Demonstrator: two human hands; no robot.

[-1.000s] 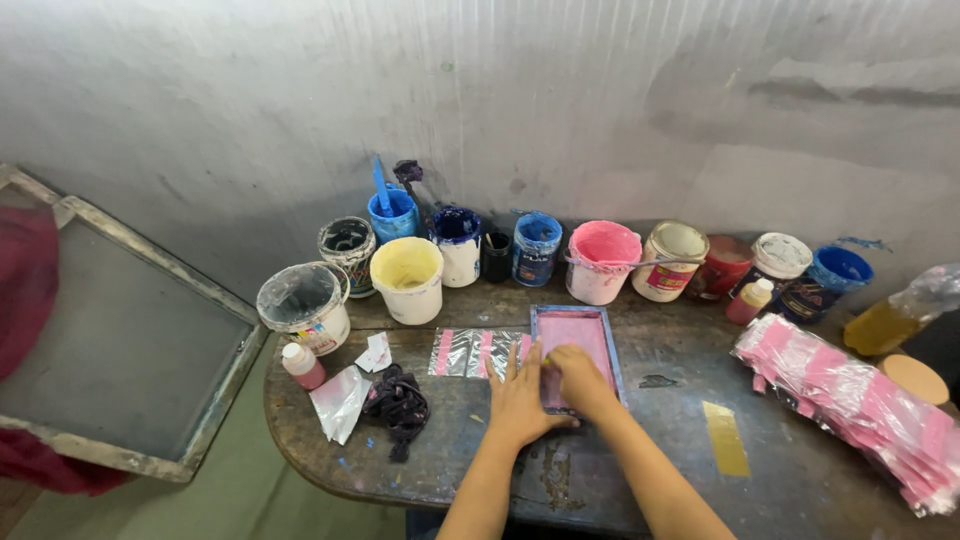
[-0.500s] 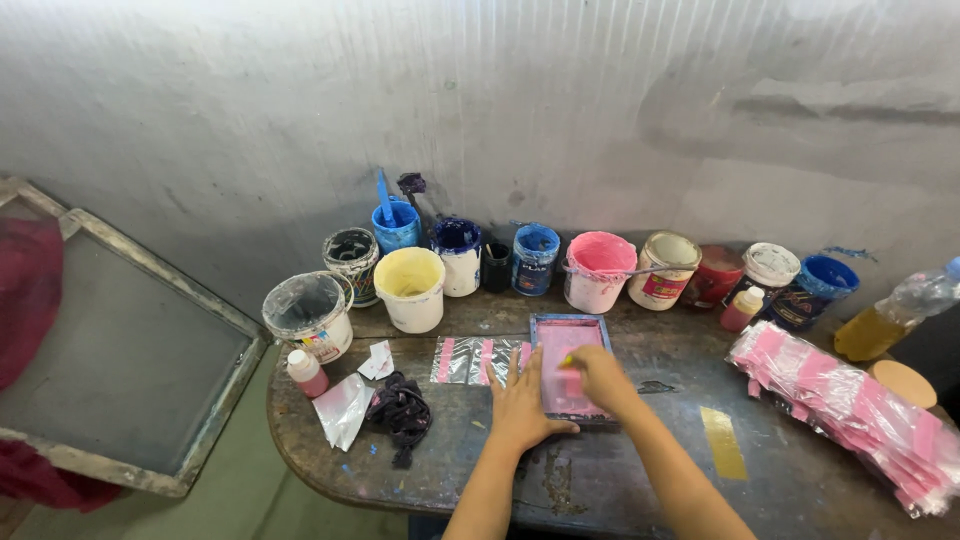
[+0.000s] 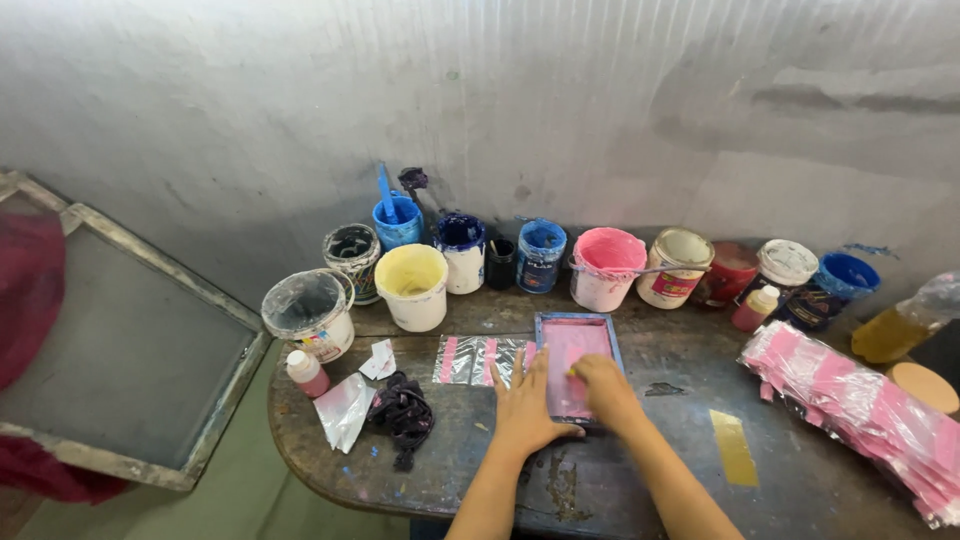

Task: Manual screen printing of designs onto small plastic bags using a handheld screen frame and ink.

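Observation:
A small blue-framed printing screen (image 3: 580, 340) with a pink mesh lies flat on the dark worktable (image 3: 600, 490). My left hand (image 3: 527, 403) rests spread on its lower left corner and the table, fingers apart. My right hand (image 3: 604, 389) is closed over something small and pale on the pink mesh; what it grips is mostly hidden. A clear plastic bag with pink stripes (image 3: 478, 360) sticks out from under the screen on the left.
Several paint pots line the back edge, among them a cream bucket (image 3: 412, 286), a pink bucket (image 3: 605, 266) and blue tubs (image 3: 541, 253). A dark rag (image 3: 402, 414) and small red bottle (image 3: 306, 372) lie left. A pink-striped bag stack (image 3: 858, 402) sits right. A large grey screen frame (image 3: 120, 350) leans left.
My right hand has slid up the pink mesh, away from me, then back down a little. My left hand stays pressed at the screen's lower left corner.

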